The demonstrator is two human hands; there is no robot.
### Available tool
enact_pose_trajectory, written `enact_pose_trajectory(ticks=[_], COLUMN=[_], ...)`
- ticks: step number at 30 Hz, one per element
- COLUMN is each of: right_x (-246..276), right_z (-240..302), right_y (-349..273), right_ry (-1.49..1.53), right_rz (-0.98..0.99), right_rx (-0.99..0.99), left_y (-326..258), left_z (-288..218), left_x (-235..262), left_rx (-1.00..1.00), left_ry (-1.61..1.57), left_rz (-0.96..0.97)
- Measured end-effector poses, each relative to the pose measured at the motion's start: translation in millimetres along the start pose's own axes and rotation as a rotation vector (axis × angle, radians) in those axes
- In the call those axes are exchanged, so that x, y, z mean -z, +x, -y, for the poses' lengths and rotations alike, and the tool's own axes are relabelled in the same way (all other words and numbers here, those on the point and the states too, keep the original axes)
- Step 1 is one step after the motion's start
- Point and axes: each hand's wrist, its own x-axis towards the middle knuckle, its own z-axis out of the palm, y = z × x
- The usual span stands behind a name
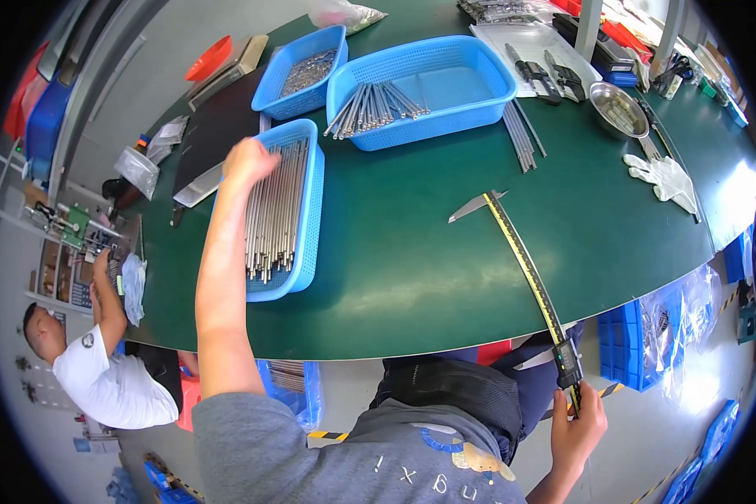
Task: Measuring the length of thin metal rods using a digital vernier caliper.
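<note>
My left hand [250,161] is at the far end of a long blue basket [312,227] filled with thin metal rods [275,210]. Its fingers are curled closed at the rods, and whatever they pinch is hidden. Low on the right, my right hand [578,427] grips the end of a long digital caliper [532,281], beside its black display unit [568,363]. The caliper's beam slants away over the green table, its jaws [479,204] at the far end with nothing between them.
A wide blue basket [445,126] holds a bundle of rods [378,107]; a smaller one [298,105] holds small metal parts. Loose rods [522,139], two calipers [548,74], a metal bowl [619,109] and white glove [665,181] lie right. A co-worker [113,370] sits left.
</note>
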Motion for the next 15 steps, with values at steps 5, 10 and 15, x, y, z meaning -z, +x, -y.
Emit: enact_pose_trajectory(ticks=[5, 10, 15], right_x=[-0.6, 0.6, 4.8], right_z=[-1.6, 3.2, 5.8], right_y=[-1.4, -1.2, 2.4], right_ry=[-0.005, -0.020, -0.034], right_rz=[0.000, -0.021, -0.028], right_rx=[0.004, -0.026, -0.005], left_y=[-10.3, -1.8, 4.8], left_z=[-6.3, -19.9, 31.8], left_x=[-5.6, -9.2, 2.7], left_rx=[0.068, 0.127, 0.118], left_ry=[0.040, 0.067, -0.333], left_rz=[0.144, 0.239, 0.157])
